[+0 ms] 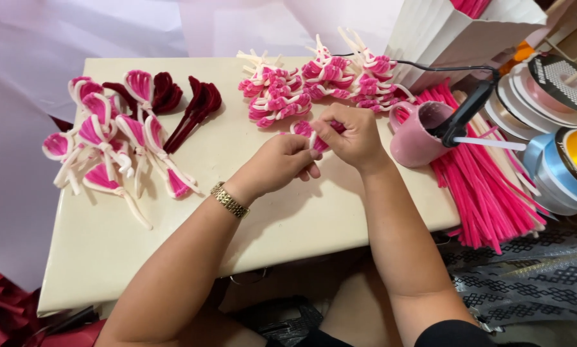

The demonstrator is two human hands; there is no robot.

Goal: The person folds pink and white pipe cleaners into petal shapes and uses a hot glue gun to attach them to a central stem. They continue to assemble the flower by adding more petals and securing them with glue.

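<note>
My left hand (pixel 277 164) and my right hand (pixel 349 135) meet above the middle of a cream table (pixel 173 244). Together they pinch a small pink and white pipe-cleaner piece (pixel 303 129); most of it is hidden by my fingers. A gold watch band sits on my left wrist. Just beyond my hands lies a heap of finished pink and white twisted pieces (pixel 314 87).
Pink petal shapes with white edges (pixel 108 148) and dark red ones (pixel 185 106) lie at the left. A pink mug (pixel 417 135) holds a black glue gun (pixel 468 109). Loose pink pipe cleaners (pixel 481 186) hang over the right edge. Ribbon spools (pixel 558 148) stand far right.
</note>
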